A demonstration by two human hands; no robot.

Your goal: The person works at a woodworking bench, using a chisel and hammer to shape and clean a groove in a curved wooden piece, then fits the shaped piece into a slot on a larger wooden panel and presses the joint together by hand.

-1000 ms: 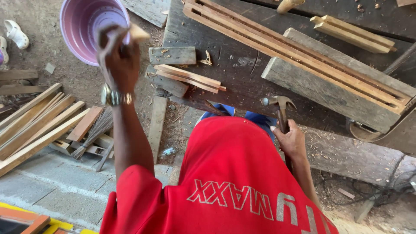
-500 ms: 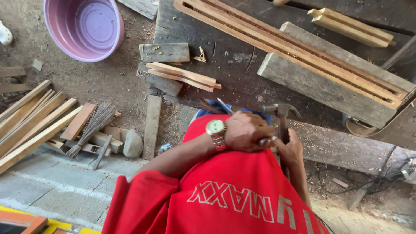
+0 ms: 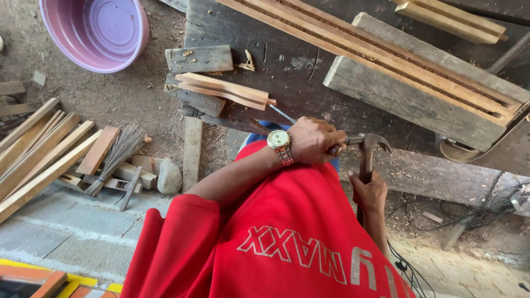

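Ahead of the hands, dark bench (image 3: 287, 60) lies bare between the short strips (image 3: 223, 91) and the grey beam (image 3: 408, 99). The long slats (image 3: 359, 47) and beam block the right. Left, the dirt floor (image 3: 110, 99) lies open before the basin (image 3: 94, 30).

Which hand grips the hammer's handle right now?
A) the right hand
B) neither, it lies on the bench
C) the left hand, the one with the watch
A: the right hand wraps the hammer handle, while the left hand closes by its head.
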